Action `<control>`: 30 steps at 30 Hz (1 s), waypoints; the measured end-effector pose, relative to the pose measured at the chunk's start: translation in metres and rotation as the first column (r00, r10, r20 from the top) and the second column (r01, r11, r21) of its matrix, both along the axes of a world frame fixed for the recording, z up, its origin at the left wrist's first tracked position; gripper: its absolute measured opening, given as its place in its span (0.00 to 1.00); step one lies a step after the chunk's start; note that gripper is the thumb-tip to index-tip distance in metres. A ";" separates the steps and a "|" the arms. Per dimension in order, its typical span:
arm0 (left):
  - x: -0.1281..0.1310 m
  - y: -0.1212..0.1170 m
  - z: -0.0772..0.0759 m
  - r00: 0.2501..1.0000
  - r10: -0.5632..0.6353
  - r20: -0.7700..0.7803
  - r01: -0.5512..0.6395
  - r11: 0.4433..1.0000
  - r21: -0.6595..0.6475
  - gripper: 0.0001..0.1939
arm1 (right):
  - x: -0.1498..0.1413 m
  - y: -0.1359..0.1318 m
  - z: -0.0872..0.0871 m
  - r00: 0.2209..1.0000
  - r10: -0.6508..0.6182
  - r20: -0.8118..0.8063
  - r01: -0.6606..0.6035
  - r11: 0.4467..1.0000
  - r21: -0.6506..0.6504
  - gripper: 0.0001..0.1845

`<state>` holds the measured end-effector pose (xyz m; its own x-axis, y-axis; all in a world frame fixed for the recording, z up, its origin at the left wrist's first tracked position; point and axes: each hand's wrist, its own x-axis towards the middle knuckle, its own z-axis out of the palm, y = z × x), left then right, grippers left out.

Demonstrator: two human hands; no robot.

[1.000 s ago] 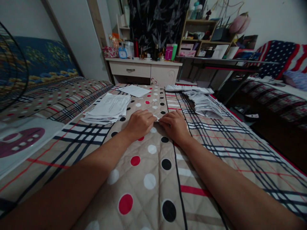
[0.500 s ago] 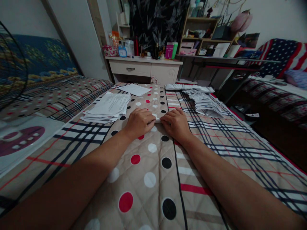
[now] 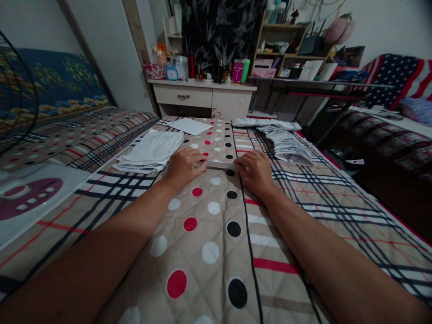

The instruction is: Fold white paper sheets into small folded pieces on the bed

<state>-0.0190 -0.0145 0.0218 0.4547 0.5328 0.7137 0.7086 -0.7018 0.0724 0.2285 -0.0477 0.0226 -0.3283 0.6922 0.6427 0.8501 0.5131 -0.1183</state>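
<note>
A narrow folded strip of white paper [image 3: 220, 165] stretches between my hands, low over the patterned bedspread [image 3: 216, 234]. My left hand [image 3: 185, 164] pinches its left end, and my right hand [image 3: 254, 171] pinches the right end. Most of the strip's ends are covered by my fingers. Just left of my left hand lies a stack of printed paper sheets [image 3: 151, 148]. Beyond it rests another white sheet [image 3: 189, 126]. Past my right hand, to the right, sits a row of folded papers [image 3: 286, 146] standing close together.
A long white bundle [image 3: 266, 123] lies at the bed's far edge. Behind stands a white dresser [image 3: 184, 95] with bottles and boxes on top. A white plastic bag [image 3: 74, 177] is at the left, near a wire fan guard [image 3: 35, 99]. A desk with shelves [image 3: 286, 56] is back right.
My hands have moved apart along the paper strip, the left going left and the right slightly right. More of the strip now shows between them.
</note>
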 end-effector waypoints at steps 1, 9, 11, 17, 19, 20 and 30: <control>0.000 0.000 0.000 0.999 0.002 0.043 -0.001 1.000 -0.015 0.07 | 0.000 0.000 0.000 0.999 -0.001 -0.032 0.001 1.000 0.009 0.09; 0.012 -0.002 0.012 0.835 0.071 0.545 0.083 0.964 -0.253 0.09 | -0.006 -0.002 -0.002 0.695 0.069 -0.716 -0.121 0.992 -0.021 0.03; 0.013 -0.001 0.014 0.768 0.102 0.632 0.142 0.936 -0.323 0.10 | -0.009 -0.002 -0.001 0.563 0.061 -0.824 -0.203 0.977 -0.066 0.04; 0.013 0.004 0.018 0.642 0.210 0.737 0.213 0.875 -0.435 0.09 | -0.016 -0.004 0.004 0.362 -0.019 -0.932 -0.306 0.942 -0.138 0.06; 0.012 0.005 0.017 0.661 0.248 0.708 0.187 0.859 -0.476 0.09 | -0.017 -0.004 0.005 0.347 -0.059 -0.936 -0.322 0.930 -0.177 0.07; 0.012 0.005 0.016 0.675 0.266 0.689 0.172 0.851 -0.497 0.09 | -0.017 -0.004 0.004 0.344 -0.086 -0.935 -0.331 0.921 -0.206 0.07; 0.002 0.005 -0.001 0.869 0.279 0.409 0.080 0.737 -0.671 0.13 | -0.001 0.011 -0.020 0.709 -0.211 -0.673 -0.070 0.929 -0.364 0.08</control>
<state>-0.0170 -0.0092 0.0207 0.0889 0.9588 0.2698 0.5244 -0.2754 0.8057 0.2271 -0.0368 0.0029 0.1700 0.9082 0.3826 0.4842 0.2612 -0.8351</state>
